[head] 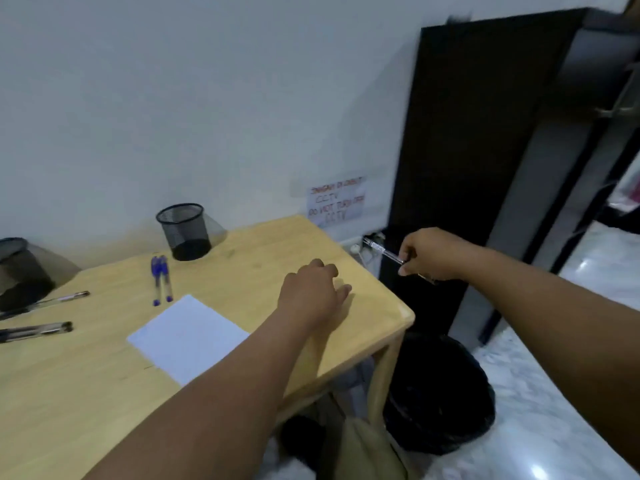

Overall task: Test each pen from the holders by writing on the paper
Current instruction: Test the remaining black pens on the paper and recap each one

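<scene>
A pale wooden table (pixel 242 258) fills the lower left of the frame, against a white wall. To its right stands a tall dark cabinet (pixel 485 133), with a black bin lined with a plastic bag (pixel 440 393) on the marble floor at lower right.

A white sheet of paper (pixel 187 336) lies flat near the table's centre. 2 black mesh pen holders sit at the back: one (pixel 185 232) at centre, the other (pixel 19 271) at the left edge. Neither shows pens inside.

The person's left hand (pixel 311 294) rests on the table right of the paper, fingers loosely curled, holding nothing. The right hand (pixel 429 254), out past the table's right edge above the bin, pinches a clear pen with a black cap (pixel 382 251) between thumb and fingers.

2 blue pens (pixel 161 280) lie side by side just beyond the paper. 2 dark pens lie near the left edge, one (pixel 45 303) above the other (pixel 34 330).

Judging by its position, this pen seems tested and may be headed for the bin. The next move would call for releasing it there, then picking up another pen from the table.
</scene>
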